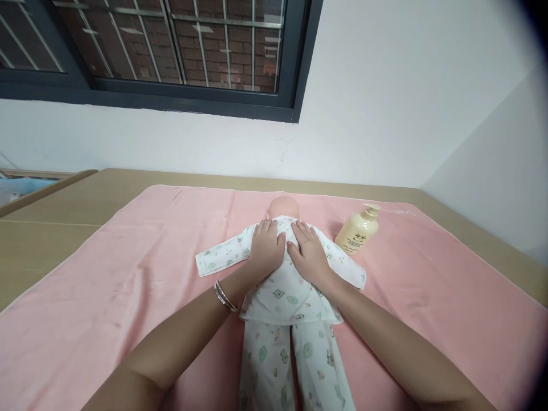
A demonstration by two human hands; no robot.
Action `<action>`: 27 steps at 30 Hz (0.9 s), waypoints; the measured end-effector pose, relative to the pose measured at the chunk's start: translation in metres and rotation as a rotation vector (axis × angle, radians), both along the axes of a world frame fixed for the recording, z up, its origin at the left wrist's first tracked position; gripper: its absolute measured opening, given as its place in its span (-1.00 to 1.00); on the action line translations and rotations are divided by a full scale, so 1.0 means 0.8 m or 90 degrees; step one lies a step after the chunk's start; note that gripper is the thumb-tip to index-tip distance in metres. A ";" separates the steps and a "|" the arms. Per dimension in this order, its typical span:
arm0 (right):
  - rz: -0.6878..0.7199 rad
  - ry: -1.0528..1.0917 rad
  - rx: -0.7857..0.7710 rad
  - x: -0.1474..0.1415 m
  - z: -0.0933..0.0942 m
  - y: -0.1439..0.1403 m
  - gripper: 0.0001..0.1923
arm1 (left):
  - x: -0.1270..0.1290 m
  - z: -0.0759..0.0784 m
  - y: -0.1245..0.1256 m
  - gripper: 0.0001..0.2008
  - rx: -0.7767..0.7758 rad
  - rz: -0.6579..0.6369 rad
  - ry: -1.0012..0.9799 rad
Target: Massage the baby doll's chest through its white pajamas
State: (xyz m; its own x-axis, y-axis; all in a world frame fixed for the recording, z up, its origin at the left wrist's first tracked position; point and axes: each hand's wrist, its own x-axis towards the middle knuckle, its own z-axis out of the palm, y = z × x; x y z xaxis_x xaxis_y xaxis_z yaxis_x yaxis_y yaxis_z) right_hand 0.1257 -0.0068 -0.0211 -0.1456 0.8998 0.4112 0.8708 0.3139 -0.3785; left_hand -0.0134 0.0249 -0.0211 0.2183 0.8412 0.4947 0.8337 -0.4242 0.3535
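Observation:
A baby doll [284, 208] lies on a pink sheet, its bare head pointing away from me. It is dressed in a white printed long-sleeved top [291, 299] and matching trousers [268, 365], with both sleeves spread out sideways. My left hand [267, 245] rests flat on the upper left of the doll's top, fingers stretched toward the shoulder. On the upper right, my right hand [309, 251] lies flat in the same way, its thumb close to the left thumb. Neither hand grips anything. The doll's face and hands cannot be seen.
The pink sheet [171, 245] covers much of a wooden surface [55, 234]. A yellow pump bottle [358, 229] stands tilted in view, right of the doll. Behind are a white wall [363, 114] and a dark-framed barred window [295, 68]. Something light blue [25, 187] shows at far left.

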 end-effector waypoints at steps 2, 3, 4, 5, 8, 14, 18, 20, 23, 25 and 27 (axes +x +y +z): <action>-0.004 -0.017 -0.009 -0.002 0.003 0.000 -0.43 | -0.003 0.002 0.005 -0.61 -0.007 -0.020 -0.008; -0.007 -0.028 -0.015 -0.004 0.004 -0.001 -0.42 | -0.005 0.004 0.007 -0.61 -0.015 -0.027 -0.014; -0.010 -0.037 -0.023 -0.006 0.006 -0.002 -0.42 | -0.006 0.005 0.009 -0.61 -0.026 -0.034 -0.021; -0.015 -0.045 -0.030 -0.008 0.008 -0.005 -0.42 | -0.008 0.007 0.010 -0.60 -0.039 -0.042 -0.031; -0.029 -0.055 -0.057 -0.017 0.011 -0.018 -0.41 | -0.014 0.012 0.014 -0.59 -0.078 -0.071 -0.069; -0.026 -0.030 -0.060 -0.026 0.010 -0.032 -0.43 | -0.015 0.011 0.013 -0.64 -0.059 -0.067 -0.048; 0.026 0.028 -0.046 -0.006 0.009 -0.006 -0.43 | -0.004 0.014 -0.011 -0.64 0.020 -0.012 0.050; 0.033 0.044 -0.053 0.005 0.010 0.011 -0.43 | 0.003 0.019 -0.029 -0.65 0.045 0.006 0.108; 0.024 0.028 -0.063 0.014 0.012 0.028 -0.45 | 0.009 0.027 -0.050 -0.69 0.029 0.011 0.179; 0.022 0.003 -0.058 0.013 0.015 0.027 -0.46 | 0.009 0.030 -0.054 -0.71 0.014 0.017 0.183; 0.020 -0.020 -0.046 0.009 0.019 0.018 -0.48 | 0.006 0.030 -0.047 -0.71 0.014 0.020 0.149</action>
